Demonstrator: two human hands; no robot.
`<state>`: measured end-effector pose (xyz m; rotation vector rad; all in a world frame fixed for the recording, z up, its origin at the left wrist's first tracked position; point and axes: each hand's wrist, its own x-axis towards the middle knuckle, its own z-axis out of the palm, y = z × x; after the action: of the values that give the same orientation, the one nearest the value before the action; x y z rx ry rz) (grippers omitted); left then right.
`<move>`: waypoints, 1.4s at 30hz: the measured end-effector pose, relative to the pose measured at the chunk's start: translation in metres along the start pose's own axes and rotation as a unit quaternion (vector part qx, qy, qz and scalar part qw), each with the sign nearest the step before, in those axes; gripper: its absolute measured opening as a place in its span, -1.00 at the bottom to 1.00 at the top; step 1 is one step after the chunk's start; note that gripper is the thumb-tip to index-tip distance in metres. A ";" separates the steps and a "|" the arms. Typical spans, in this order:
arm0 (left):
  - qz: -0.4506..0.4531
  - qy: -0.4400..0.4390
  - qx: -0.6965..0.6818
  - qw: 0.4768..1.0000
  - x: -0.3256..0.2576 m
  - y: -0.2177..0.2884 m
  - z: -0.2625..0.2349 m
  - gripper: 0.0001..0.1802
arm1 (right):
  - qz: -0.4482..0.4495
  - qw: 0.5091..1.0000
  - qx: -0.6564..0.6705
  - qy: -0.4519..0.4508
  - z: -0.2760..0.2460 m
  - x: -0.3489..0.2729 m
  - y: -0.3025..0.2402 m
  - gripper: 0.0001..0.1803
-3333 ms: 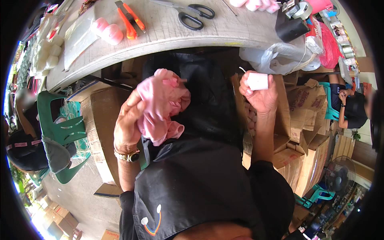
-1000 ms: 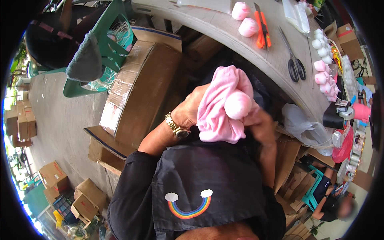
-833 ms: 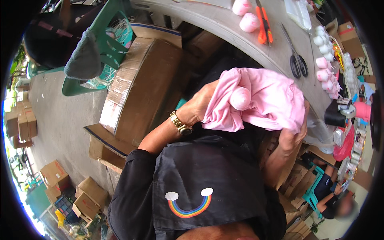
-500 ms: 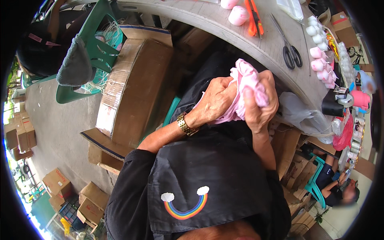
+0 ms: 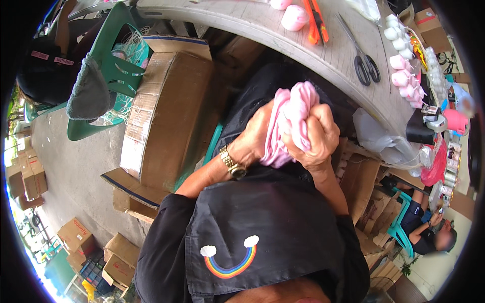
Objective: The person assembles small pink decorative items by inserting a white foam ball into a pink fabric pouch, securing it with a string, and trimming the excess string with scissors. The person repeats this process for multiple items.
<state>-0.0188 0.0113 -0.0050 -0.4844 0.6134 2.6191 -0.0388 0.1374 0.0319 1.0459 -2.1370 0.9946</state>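
A bunched pink cloth [image 5: 291,112] is held up between my two hands, above my lap and just short of the table. My left hand [image 5: 256,135], with a gold watch [image 5: 233,164] on its wrist, grips the cloth's left side; its fingers are mostly hidden behind the folds. Closed like a fist, my right hand [image 5: 317,137] clutches twisted folds on the right side. Part of the cloth stands up above both hands, and a fold hangs down between them.
On the pale table [image 5: 227,22] lie black-handled scissors [image 5: 365,63], an orange cutter [image 5: 316,25] and rounded pink and white pieces [image 5: 294,18]. A large cardboard box [image 5: 169,116] and a green chair [image 5: 118,65] stand left. A clear plastic bag [image 5: 379,136] hangs right. Another person [image 5: 432,237] sits far right.
The cloth has shifted left and is bunched tighter. My left hand has turned behind it, and my right hand has moved slightly lower and left, its fingers now curled into the folds.
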 end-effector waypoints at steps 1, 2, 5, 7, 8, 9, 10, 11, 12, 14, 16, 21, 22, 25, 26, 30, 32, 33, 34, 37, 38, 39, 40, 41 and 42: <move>-0.002 -0.032 -0.027 0.999 0.000 -0.001 -0.003 -0.62 | 0.025 0.999 0.025 0.005 0.003 -0.004 0.004 -0.76; -0.049 -0.056 -0.095 0.993 0.001 0.000 -0.006 -0.65 | 0.017 0.999 0.039 0.003 0.004 -0.010 0.006 -0.77; -0.115 -0.083 -0.193 0.971 0.003 0.001 -0.018 -0.68 | 0.062 0.998 0.025 0.011 0.004 -0.018 0.017 -0.78; -0.161 -0.196 -0.190 0.948 0.005 0.002 -0.024 -0.70 | 0.106 0.993 -0.048 0.013 -0.001 -0.015 0.025 -0.77; -0.141 -0.127 -0.175 0.966 0.004 0.003 -0.027 -0.70 | 0.151 0.986 -0.075 0.012 -0.004 -0.011 0.028 -0.76; -0.116 -0.090 -0.172 0.974 0.002 0.002 -0.027 -0.70 | 0.161 0.985 -0.056 0.037 -0.007 -0.007 0.028 -0.79; -0.111 -0.121 -0.172 0.971 0.003 0.006 -0.028 -0.66 | 0.153 0.985 -0.077 0.018 -0.011 -0.004 0.022 -0.82; -0.008 -0.140 -0.030 0.990 0.001 0.006 -0.026 -0.68 | 0.119 0.988 -0.090 0.030 -0.015 -0.002 0.016 -0.84; 0.128 -0.139 0.182 0.965 0.001 0.007 -0.024 -0.69 | 0.093 0.995 -0.007 0.023 -0.017 0.000 0.007 -0.81; 0.353 -0.108 0.490 0.789 -0.001 0.005 -0.016 -0.73 | -0.024 0.999 0.012 -0.034 -0.013 0.006 -0.001 -0.81; 0.287 -0.086 0.433 0.850 -0.001 0.004 -0.007 -0.67 | -0.017 1.000 -0.025 0.001 -0.007 0.011 -0.002 -0.77; 0.158 0.021 0.379 0.912 0.000 0.014 -0.002 -0.53 | 0.140 0.987 0.082 0.013 0.011 0.019 0.013 -0.76; 0.165 0.026 0.384 0.908 -0.002 0.015 -0.004 -0.52 | 0.161 0.982 0.093 0.012 0.015 0.019 0.013 -0.77; 0.169 0.054 0.411 0.894 -0.010 0.009 -0.010 -0.55 | 0.236 0.963 0.129 -0.001 0.020 0.022 0.016 -0.81; 0.192 0.030 0.458 0.867 -0.011 0.008 -0.013 -0.55 | 0.275 0.951 0.139 -0.009 0.020 0.024 0.017 -0.82; 0.231 0.043 0.365 0.901 -0.004 0.002 -0.011 -0.60 | 0.219 0.973 0.063 0.032 0.019 0.025 0.009 -0.82; 0.237 0.075 0.282 0.927 0.005 0.006 -0.008 -0.63 | 0.073 0.996 0.018 0.046 0.020 0.023 -0.002 -0.80; 0.242 0.117 0.302 0.915 0.010 0.013 -0.008 -0.63 | 0.017 1.000 0.003 0.015 0.021 0.022 -0.007 -0.79; 0.299 0.082 0.354 0.882 0.009 0.012 -0.007 -0.63 | 0.004 1.000 0.015 0.020 0.021 0.021 -0.009 -0.78; 0.222 0.098 0.237 0.941 0.001 0.007 -0.005 -0.63 | 0.180 0.978 0.102 0.018 0.019 0.019 -0.007 -0.80; 0.170 0.088 0.280 0.941 -0.002 0.005 -0.004 -0.60 | 0.218 0.970 0.103 0.038 0.018 0.021 0.002 -0.81; 0.199 0.057 0.298 0.932 -0.005 0.001 -0.003 -0.57 | 0.234 0.967 0.094 0.031 0.016 0.022 0.012 -0.86; 0.207 0.036 0.326 0.922 -0.007 0.000 -0.005 -0.56 | 0.226 0.971 0.078 0.015 0.017 0.022 0.023 -0.87; 0.182 0.012 0.357 0.916 -0.009 -0.001 -0.005 -0.55 | 0.228 0.972 0.059 -0.002 0.016 0.020 0.032 -0.87; 0.177 -0.029 0.388 0.904 -0.009 -0.002 -0.006 -0.56 | 0.225 0.972 0.065 -0.002 0.016 0.018 0.042 -0.84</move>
<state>-0.0086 0.0069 -0.0067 -0.0372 1.7455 2.3896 -0.0859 0.1345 0.0203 0.6244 -2.3951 1.3531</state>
